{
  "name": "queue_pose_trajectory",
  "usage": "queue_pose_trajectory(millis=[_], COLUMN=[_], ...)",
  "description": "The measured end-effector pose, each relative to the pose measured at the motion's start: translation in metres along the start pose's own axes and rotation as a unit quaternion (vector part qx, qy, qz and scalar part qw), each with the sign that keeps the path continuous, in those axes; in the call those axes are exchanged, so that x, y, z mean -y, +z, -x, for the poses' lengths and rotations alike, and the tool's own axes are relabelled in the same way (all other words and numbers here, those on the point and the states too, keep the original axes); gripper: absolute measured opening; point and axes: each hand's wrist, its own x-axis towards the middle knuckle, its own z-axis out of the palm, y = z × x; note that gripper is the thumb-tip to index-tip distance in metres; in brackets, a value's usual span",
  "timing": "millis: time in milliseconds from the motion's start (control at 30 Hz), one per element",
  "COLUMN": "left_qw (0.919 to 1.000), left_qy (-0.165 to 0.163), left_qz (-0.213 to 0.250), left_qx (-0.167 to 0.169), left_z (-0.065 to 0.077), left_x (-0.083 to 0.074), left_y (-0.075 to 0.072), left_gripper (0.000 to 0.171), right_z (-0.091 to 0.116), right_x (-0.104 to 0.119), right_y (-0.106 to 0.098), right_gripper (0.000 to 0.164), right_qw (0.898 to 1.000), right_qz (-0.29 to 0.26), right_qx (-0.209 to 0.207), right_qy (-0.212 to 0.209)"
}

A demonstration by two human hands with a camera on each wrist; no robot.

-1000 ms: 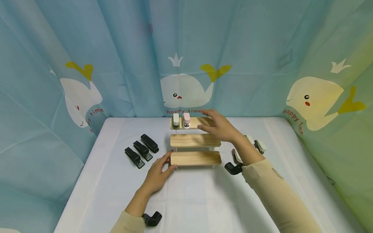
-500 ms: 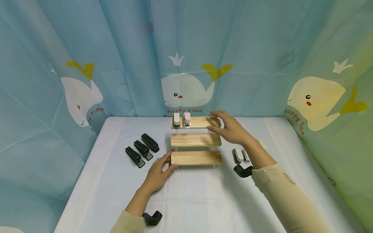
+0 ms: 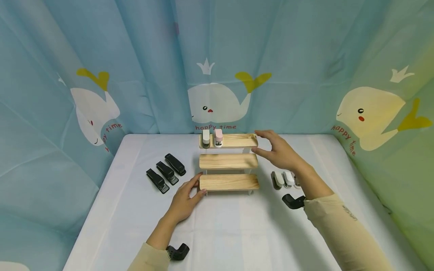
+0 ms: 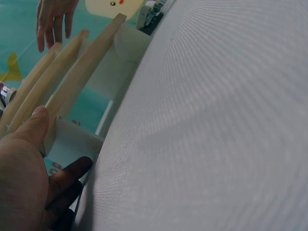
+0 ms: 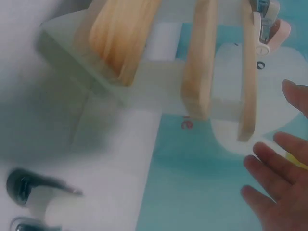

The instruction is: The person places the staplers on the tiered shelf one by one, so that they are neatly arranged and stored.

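Note:
A three-tier wooden display shelf (image 3: 228, 161) with white supports stands mid-table. My left hand (image 3: 183, 201) holds the left end of its lowest tier, thumb at the front corner and forefinger at the back. In the left wrist view, the thumb lies against the board (image 4: 82, 72) and the other fingers curl beside the white support. A white mini stapler (image 3: 206, 138) and a pink mini stapler (image 3: 218, 137) stand side by side on the left of the top tier. Just off that tier's right end is my right hand (image 3: 280, 151), fingers spread, with nothing in it.
Three black staplers (image 3: 167, 172) lie in a slanted row left of the shelf. To its right lie several small white staplers (image 3: 278, 180), partly hidden by the right forearm. A blue curtain (image 3: 152, 75) with whale prints hangs round the white-covered table (image 3: 217, 233).
My right hand has moved right, from over the top tier to just beyond its right end. More of the right-hand staplers shows. My left hand has stayed on the shelf.

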Motion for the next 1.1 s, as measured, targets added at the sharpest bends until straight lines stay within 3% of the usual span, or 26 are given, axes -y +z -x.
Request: queue_pose_trajectory(millis=[400, 633, 1100], left_qw=[0.9999, 0.9999, 1.0], left_qy=[-0.006, -0.012, -0.005], left_qz=[0.005, 0.004, 0.002], left_qx=[0.006, 0.011, 0.005], left_z=[-0.001, -0.001, -0.001], left_x=[-0.002, -0.003, -0.004], left_y=[-0.001, -0.002, -0.003], left_gripper=[0.067, 0.067, 0.066], right_z=[0.017, 0.029, 0.042], right_x=[-0.021, -0.031, -0.052], right_y=[-0.004, -0.001, 0.006], right_gripper=[0.07, 0.074, 0.075], right_qw=[1.0, 0.999, 0.997], right_qz=[0.008, 0.01, 0.045], right_qx=[0.006, 0.028, 0.04], right_qy=[0.012, 0.038, 0.047])
